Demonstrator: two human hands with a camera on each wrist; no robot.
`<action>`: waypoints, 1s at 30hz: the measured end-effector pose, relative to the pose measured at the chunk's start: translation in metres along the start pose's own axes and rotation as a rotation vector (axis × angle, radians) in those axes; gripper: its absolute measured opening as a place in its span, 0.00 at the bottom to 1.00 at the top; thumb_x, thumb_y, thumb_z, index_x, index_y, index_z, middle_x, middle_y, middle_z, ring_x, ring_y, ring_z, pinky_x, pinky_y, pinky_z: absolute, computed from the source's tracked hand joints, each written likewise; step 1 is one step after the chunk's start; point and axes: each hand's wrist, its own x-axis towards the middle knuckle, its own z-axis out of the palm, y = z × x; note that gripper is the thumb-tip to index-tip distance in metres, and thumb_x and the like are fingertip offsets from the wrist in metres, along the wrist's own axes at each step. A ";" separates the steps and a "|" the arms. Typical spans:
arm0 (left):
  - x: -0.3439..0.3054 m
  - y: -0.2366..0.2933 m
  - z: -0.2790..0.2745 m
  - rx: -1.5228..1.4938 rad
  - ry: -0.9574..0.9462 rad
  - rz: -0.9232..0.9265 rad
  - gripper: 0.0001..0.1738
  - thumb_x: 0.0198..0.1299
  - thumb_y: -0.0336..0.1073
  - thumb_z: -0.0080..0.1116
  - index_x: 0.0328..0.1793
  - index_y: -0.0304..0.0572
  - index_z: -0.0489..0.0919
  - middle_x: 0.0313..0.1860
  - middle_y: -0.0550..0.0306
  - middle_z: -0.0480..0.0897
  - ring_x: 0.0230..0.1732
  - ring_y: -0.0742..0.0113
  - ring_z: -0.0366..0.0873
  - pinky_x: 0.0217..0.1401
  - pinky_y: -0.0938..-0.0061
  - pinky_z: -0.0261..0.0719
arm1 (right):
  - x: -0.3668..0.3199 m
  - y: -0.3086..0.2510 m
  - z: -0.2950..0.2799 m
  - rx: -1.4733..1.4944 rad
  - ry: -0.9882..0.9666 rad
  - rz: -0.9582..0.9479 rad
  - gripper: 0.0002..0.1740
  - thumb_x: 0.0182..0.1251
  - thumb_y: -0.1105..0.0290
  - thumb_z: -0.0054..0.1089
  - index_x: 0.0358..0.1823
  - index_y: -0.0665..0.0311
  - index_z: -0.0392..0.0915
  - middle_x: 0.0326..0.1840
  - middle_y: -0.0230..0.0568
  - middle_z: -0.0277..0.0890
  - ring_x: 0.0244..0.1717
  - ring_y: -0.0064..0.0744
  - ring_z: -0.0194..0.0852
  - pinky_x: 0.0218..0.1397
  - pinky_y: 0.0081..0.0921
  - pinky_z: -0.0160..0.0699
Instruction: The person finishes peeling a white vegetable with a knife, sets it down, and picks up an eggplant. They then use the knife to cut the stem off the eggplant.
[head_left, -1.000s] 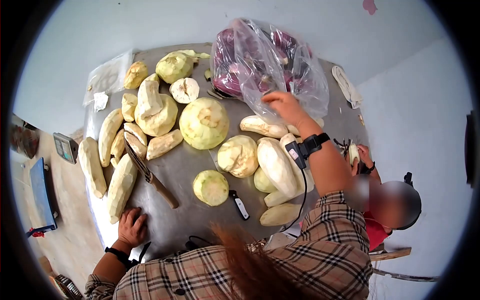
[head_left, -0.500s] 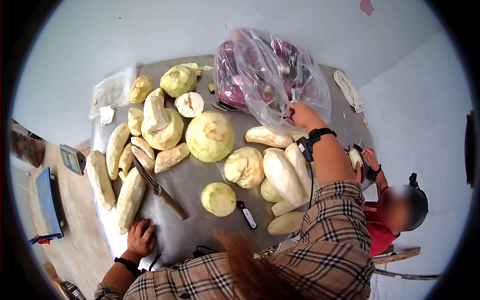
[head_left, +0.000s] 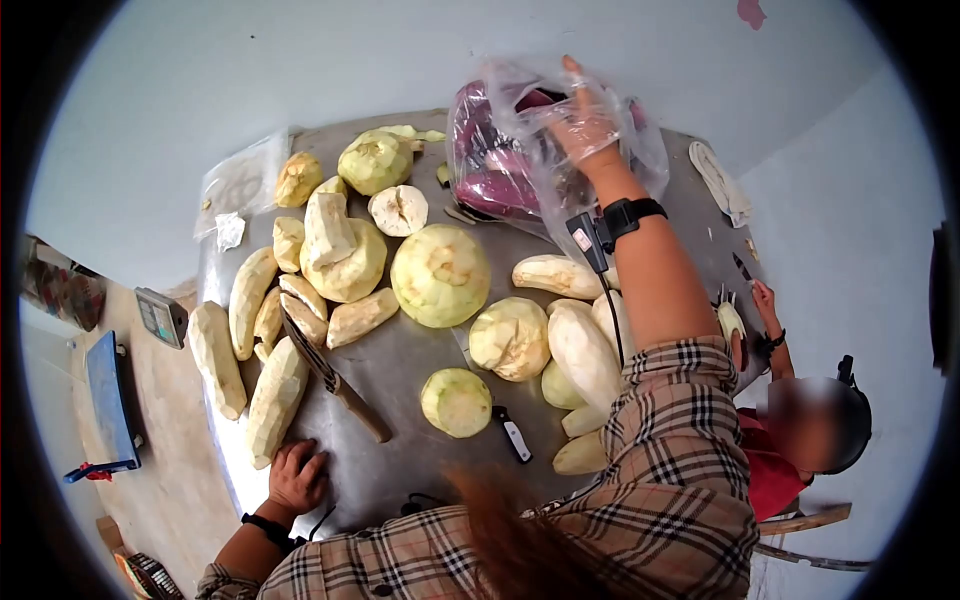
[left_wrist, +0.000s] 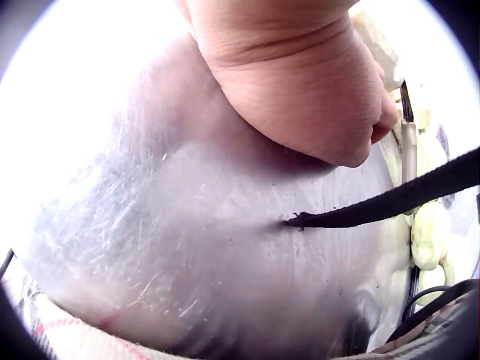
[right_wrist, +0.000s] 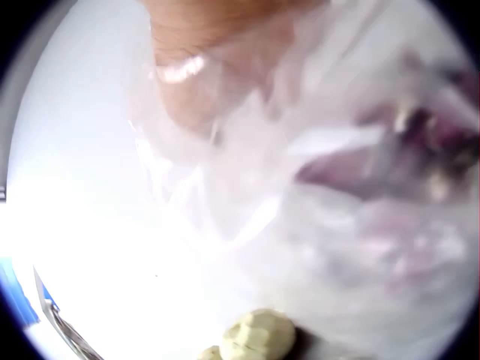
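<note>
At the far side of the table, my right hand (head_left: 585, 128) reaches into a clear plastic bag (head_left: 645, 165), fingers extended and spread under the film. Purple eggplants (head_left: 492, 192) lie in the bag beside it. The right wrist view is blurred, showing film over the hand (right_wrist: 202, 90) and the eggplants (right_wrist: 345, 169) to its right. My left hand (head_left: 298, 477) rests on the metal table (head_left: 365, 480) near the front left, just below a long peeled vegetable (head_left: 277, 402). From the left wrist camera, this hand (left_wrist: 300, 82) lies against the metal surface, fingertips mostly hidden.
A brown-handled knife (head_left: 360, 410) lies to the left of a round peeled vegetable (head_left: 456, 403); a white-handled peeler (head_left: 512, 438) lies to its right. Several peeled vegetables cover the table's middle. Another person (head_left: 775, 465) at the right holds a knife (head_left: 741, 266). A folded cloth (head_left: 718, 182) lies nearby.
My right hand has moved from the bag's near edge up and inside it, lifting the film, and its fingers have spread. The left hand stays on the table. The other person's knife has come into view.
</note>
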 end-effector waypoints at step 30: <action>0.002 -0.005 -0.006 -0.045 -0.004 -0.031 0.29 0.38 0.36 0.68 0.54 0.55 0.80 0.58 0.53 0.76 0.57 0.50 0.74 0.60 0.60 0.75 | -0.030 0.103 0.076 -0.399 -0.518 0.272 0.28 0.64 0.52 0.57 0.58 0.65 0.77 0.56 0.60 0.78 0.60 0.62 0.73 0.61 0.44 0.73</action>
